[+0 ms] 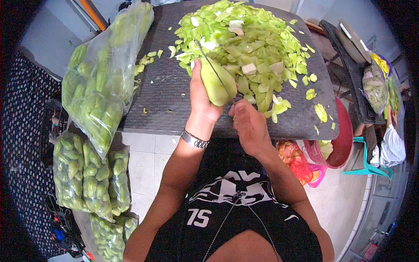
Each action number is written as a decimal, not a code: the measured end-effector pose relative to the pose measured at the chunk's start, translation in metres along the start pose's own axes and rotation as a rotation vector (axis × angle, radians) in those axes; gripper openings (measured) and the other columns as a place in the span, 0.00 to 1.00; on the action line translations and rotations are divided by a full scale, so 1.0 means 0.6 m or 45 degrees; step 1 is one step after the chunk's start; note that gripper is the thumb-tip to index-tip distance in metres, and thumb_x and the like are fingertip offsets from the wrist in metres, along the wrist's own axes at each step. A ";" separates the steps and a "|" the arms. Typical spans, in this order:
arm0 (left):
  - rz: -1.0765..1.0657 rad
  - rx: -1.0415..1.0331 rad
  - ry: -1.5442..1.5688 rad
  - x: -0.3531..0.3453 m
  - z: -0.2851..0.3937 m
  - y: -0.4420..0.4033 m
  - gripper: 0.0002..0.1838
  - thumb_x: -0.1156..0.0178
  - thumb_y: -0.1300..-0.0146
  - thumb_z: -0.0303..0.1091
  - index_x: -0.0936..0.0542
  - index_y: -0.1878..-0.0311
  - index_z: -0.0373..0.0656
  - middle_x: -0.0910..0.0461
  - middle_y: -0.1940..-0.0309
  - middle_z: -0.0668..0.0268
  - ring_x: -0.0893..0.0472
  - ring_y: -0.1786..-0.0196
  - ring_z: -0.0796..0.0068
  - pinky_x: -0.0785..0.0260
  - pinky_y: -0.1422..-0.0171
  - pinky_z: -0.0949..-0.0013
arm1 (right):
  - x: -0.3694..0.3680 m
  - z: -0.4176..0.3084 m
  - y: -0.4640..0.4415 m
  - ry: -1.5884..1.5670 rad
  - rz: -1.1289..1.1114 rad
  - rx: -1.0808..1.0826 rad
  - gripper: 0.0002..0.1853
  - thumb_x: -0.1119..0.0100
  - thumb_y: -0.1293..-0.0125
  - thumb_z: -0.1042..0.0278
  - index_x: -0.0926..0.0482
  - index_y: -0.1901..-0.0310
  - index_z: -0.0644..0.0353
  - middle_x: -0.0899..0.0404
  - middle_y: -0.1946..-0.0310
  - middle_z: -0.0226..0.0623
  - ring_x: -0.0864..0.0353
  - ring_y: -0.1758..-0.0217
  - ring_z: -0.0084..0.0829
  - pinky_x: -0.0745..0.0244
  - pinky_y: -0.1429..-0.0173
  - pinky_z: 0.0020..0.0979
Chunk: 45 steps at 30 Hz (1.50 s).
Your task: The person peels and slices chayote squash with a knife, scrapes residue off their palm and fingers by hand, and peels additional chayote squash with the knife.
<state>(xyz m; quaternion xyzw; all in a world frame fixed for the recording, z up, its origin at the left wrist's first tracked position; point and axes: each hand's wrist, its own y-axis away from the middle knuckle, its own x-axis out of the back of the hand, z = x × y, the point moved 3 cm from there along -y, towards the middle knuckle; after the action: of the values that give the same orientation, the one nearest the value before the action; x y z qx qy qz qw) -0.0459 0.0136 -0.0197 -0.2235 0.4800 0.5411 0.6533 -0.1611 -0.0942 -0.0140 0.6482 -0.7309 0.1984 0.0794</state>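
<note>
My left hand [204, 98], with a metal watch at the wrist, holds a pale green peeled vegetable [214, 83] above the front part of the dark woven-pattern table [161, 109]. My right hand [251, 124] is closed around the handle of a knife [214, 67]. The thin blade slants up and left across the vegetable's face. Beyond both hands lies a big heap of thin green slices and peelings [262, 48], with a few whitish chunks on it. Loose pieces are scattered around the heap.
A clear bag of green vegetables [98, 83] leans on the table's left side; more filled bags [70, 174] stand below it. At right are a red tub [342, 135], a red net bag [294, 161], a teal stool [364, 161] and a person in white [392, 146].
</note>
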 end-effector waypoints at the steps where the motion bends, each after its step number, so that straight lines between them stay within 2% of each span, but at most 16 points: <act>1: 0.006 -0.007 0.006 -0.001 0.001 0.000 0.26 0.49 0.23 0.61 0.24 0.42 0.48 0.18 0.55 0.58 0.15 0.57 0.55 0.17 0.52 0.47 | -0.002 0.001 -0.001 0.020 0.016 0.025 0.34 0.64 0.17 0.33 0.25 0.58 0.62 0.34 0.81 0.27 0.35 0.76 0.21 0.38 0.71 0.30; 2: 0.012 -0.014 -0.004 -0.001 0.001 0.001 0.25 0.50 0.22 0.61 0.24 0.42 0.48 0.18 0.55 0.59 0.15 0.57 0.56 0.17 0.52 0.47 | -0.004 0.001 -0.003 0.040 0.033 0.052 0.35 0.65 0.18 0.32 0.25 0.59 0.62 0.34 0.81 0.28 0.35 0.76 0.21 0.38 0.71 0.30; 5: 0.000 -0.046 -0.020 -0.006 0.005 0.005 0.25 0.52 0.21 0.61 0.24 0.42 0.49 0.18 0.55 0.60 0.15 0.57 0.56 0.17 0.53 0.48 | -0.001 -0.015 -0.007 0.046 -0.008 0.050 0.27 0.58 0.16 0.43 0.31 0.61 0.64 0.26 0.76 0.59 0.21 0.67 0.66 0.30 0.63 0.53; 11: -0.064 -0.152 -0.064 0.002 0.013 0.002 0.25 0.56 0.19 0.61 0.25 0.41 0.49 0.18 0.56 0.62 0.15 0.58 0.57 0.18 0.55 0.51 | -0.007 -0.013 -0.005 0.075 -0.025 0.055 0.27 0.59 0.17 0.42 0.31 0.59 0.64 0.25 0.76 0.60 0.21 0.65 0.70 0.30 0.64 0.56; 17: -0.043 -0.187 -0.198 -0.007 0.011 0.024 0.28 0.57 0.18 0.63 0.25 0.39 0.48 0.18 0.53 0.63 0.16 0.54 0.63 0.20 0.49 0.56 | -0.009 -0.011 0.000 0.042 -0.078 -0.030 0.26 0.59 0.16 0.44 0.29 0.58 0.64 0.26 0.78 0.59 0.22 0.66 0.70 0.29 0.65 0.55; 20: 0.025 -0.222 -0.293 -0.020 0.000 0.042 0.30 0.58 0.18 0.64 0.25 0.37 0.46 0.19 0.51 0.64 0.17 0.50 0.66 0.21 0.43 0.59 | -0.017 0.012 -0.010 -0.017 0.058 0.078 0.35 0.68 0.17 0.34 0.29 0.62 0.63 0.33 0.79 0.35 0.32 0.77 0.29 0.34 0.69 0.36; 22: 0.107 -0.326 -0.276 -0.035 -0.001 0.045 0.30 0.57 0.19 0.65 0.24 0.42 0.45 0.17 0.57 0.61 0.15 0.57 0.61 0.18 0.50 0.55 | -0.008 0.010 -0.017 -0.039 0.011 0.008 0.34 0.65 0.17 0.35 0.28 0.61 0.64 0.32 0.78 0.33 0.32 0.76 0.27 0.34 0.69 0.35; 29: -0.041 -0.442 -0.396 -0.033 0.031 0.033 0.34 0.57 0.20 0.65 0.23 0.36 0.42 0.16 0.45 0.61 0.17 0.44 0.64 0.26 0.34 0.55 | 0.023 -0.007 -0.032 -0.006 -0.204 -0.191 0.33 0.58 0.17 0.37 0.25 0.60 0.66 0.28 0.77 0.32 0.29 0.74 0.24 0.33 0.68 0.33; 30: 0.046 -0.616 -0.658 0.010 0.056 0.019 0.31 0.54 0.19 0.61 0.20 0.40 0.40 0.16 0.45 0.62 0.20 0.41 0.66 0.30 0.31 0.57 | 0.027 -0.007 -0.034 0.046 -0.240 -0.193 0.32 0.57 0.17 0.38 0.25 0.59 0.66 0.27 0.77 0.32 0.28 0.74 0.25 0.32 0.68 0.34; 31: 0.481 -1.152 -1.337 0.014 0.107 0.041 0.26 0.50 0.18 0.53 0.18 0.44 0.37 0.16 0.45 0.60 0.20 0.42 0.65 0.32 0.32 0.59 | 0.028 -0.005 -0.035 0.120 -0.280 -0.206 0.31 0.55 0.17 0.39 0.24 0.58 0.66 0.26 0.77 0.34 0.26 0.73 0.28 0.31 0.67 0.36; 32: 0.556 -1.612 -1.226 0.007 0.129 0.055 0.21 0.49 0.19 0.45 0.19 0.43 0.34 0.16 0.44 0.59 0.20 0.40 0.64 0.34 0.28 0.59 | 0.030 -0.003 -0.037 0.193 -0.317 -0.219 0.29 0.54 0.17 0.40 0.24 0.57 0.66 0.25 0.77 0.36 0.25 0.73 0.30 0.30 0.67 0.37; 34: 0.169 -1.891 -1.539 -0.044 0.171 0.086 0.22 0.42 0.23 0.42 0.23 0.38 0.32 0.21 0.39 0.48 0.22 0.37 0.54 0.33 0.29 0.55 | 0.033 -0.003 -0.045 0.267 -0.374 -0.191 0.28 0.49 0.19 0.43 0.23 0.54 0.68 0.20 0.71 0.54 0.18 0.64 0.53 0.25 0.60 0.51; 35: -0.134 -1.795 -1.871 -0.062 0.184 0.083 0.22 0.40 0.25 0.42 0.22 0.38 0.34 0.21 0.39 0.47 0.22 0.37 0.51 0.33 0.28 0.54 | 0.030 -0.002 -0.041 0.304 -0.418 -0.187 0.27 0.47 0.20 0.45 0.22 0.52 0.69 0.17 0.69 0.63 0.15 0.60 0.65 0.23 0.56 0.58; 38: -0.714 -1.512 -2.560 -0.073 0.169 0.044 0.24 0.38 0.31 0.39 0.22 0.36 0.36 0.23 0.32 0.48 0.24 0.31 0.45 0.33 0.24 0.52 | 0.017 0.005 -0.039 0.369 -0.293 -0.027 0.23 0.44 0.21 0.50 0.22 0.52 0.68 0.18 0.70 0.63 0.15 0.60 0.63 0.23 0.61 0.56; 42: -1.089 -1.224 -2.843 -0.051 0.148 0.010 0.40 0.28 0.45 0.61 0.20 0.37 0.39 0.21 0.34 0.49 0.21 0.34 0.45 0.28 0.30 0.51 | 0.012 -0.001 -0.036 0.591 -0.104 0.366 0.16 0.47 0.19 0.55 0.26 0.55 0.62 0.22 0.79 0.56 0.16 0.71 0.57 0.26 0.72 0.52; 45: -1.215 -0.949 -3.045 -0.055 0.146 0.005 0.51 0.25 0.58 0.71 0.19 0.37 0.42 0.19 0.37 0.51 0.17 0.38 0.48 0.24 0.35 0.51 | 0.016 0.009 -0.046 0.652 -0.117 0.341 0.13 0.49 0.18 0.56 0.30 0.56 0.58 0.25 0.84 0.49 0.18 0.79 0.54 0.29 0.78 0.51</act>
<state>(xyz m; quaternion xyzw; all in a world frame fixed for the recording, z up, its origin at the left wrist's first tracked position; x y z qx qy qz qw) -0.0133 0.0696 0.0479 0.0757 -0.6817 0.2214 0.6932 -0.1349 -0.1071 -0.0102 0.6141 -0.6244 0.4464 0.1838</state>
